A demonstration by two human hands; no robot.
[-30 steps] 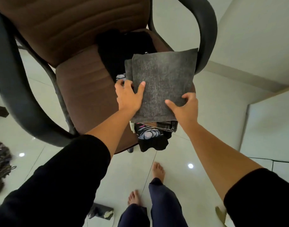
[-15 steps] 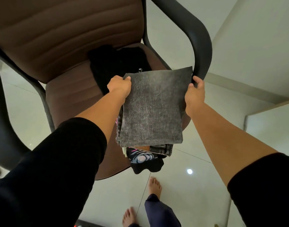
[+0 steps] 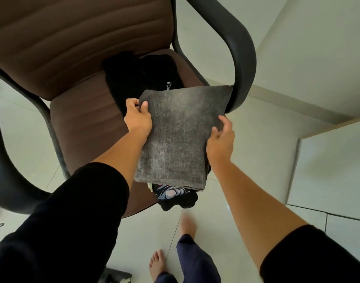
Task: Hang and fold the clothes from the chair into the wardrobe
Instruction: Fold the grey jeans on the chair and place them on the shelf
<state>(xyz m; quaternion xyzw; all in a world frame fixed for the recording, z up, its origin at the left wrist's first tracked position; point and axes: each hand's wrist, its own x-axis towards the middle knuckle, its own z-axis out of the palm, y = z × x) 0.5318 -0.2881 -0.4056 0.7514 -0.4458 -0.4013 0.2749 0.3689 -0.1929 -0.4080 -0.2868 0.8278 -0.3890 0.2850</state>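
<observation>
A folded grey denim garment (image 3: 179, 135) lies on top of other clothes on the brown chair seat (image 3: 81, 123). My left hand (image 3: 137, 117) pinches its upper left edge, thumb on top. My right hand (image 3: 221, 139) grips its right edge, fingers curled over the fabric. Under it a black printed shirt (image 3: 173, 196) hangs over the seat's front edge. A black garment (image 3: 140, 76) is heaped at the back of the seat, behind the grey one.
The chair has a padded brown backrest (image 3: 73, 37) and black plastic armrests, one at the right (image 3: 240, 58) and one at the left (image 3: 9, 180). A white wall and a panel (image 3: 330, 170) stand at the right. My bare feet are on the tiled floor (image 3: 226, 201) below.
My right hand slid from the garment's far right corner down to the middle of its right edge. My left hand shifted its hold at the upper left edge. The folded garment looks longer toward me.
</observation>
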